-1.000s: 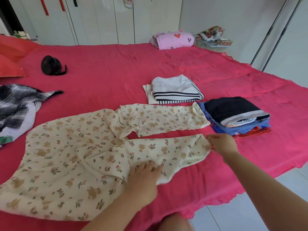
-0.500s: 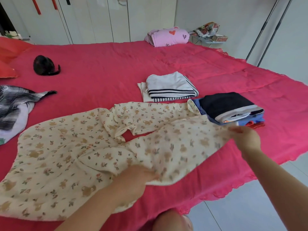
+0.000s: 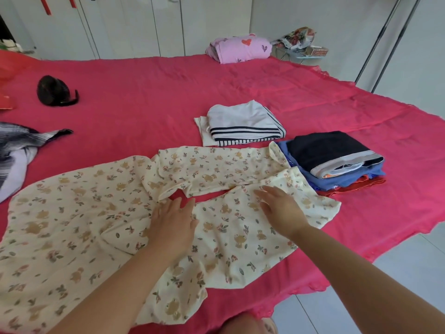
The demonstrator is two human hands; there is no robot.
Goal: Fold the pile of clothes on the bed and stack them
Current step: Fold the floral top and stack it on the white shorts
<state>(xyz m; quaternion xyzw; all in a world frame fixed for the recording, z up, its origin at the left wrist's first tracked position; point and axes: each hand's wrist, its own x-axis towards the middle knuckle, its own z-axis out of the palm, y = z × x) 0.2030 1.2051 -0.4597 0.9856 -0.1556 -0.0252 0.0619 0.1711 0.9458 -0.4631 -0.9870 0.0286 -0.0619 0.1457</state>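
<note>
Bed: wide bed under a bright red cover (image 3: 144, 92) – carries everything listed below.
Far left edge: black-and-white plaid garment (image 3: 16, 141), unfolded and crumpled, partly cut off by the frame.
Upper left: small round black object (image 3: 51, 91), alone on the red cover, well apart from the clothes; too blurred to tell what it is.
Centre left to centre: cream cotton garment printed with brown bears and small flowers (image 3: 72, 225), spread flat along the near edge of the bed, two long parts reaching rightward, one behind the other.
Left hand (image 3: 173, 222): palm down on the cream garment near the split between the two parts, fingers straight and spread, gripping nothing.
Centre, farther back: folded white garments with dark stripes (image 3: 243, 124), just behind the cream garment.
Far edge: folded pink bundle with heart prints (image 3: 243, 48).
Right hand (image 3: 279, 208): flat on the nearer long part, fingers straight and relaxed – resting on the cloth, gripping nothing.
Right: stack of folded clothes, dark navy over blue over red (image 3: 334, 160), touching the cream garment's right end.
</note>
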